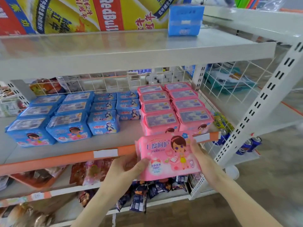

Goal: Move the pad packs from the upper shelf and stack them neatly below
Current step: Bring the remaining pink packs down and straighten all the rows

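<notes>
My left hand (122,169) and right hand (197,150) grip a pink pack (167,155); it hides most fingers.

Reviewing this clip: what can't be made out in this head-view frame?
- Right hand: fingers hidden behind the held pink pack, so its grip is only partly visible.
- Blue pack on the upper shelf: print blurred, unreadable.
- Pink stacks below: depth of layers hidden by the top packs.
- Goods behind the wire mesh: too small and blurred.
</notes>
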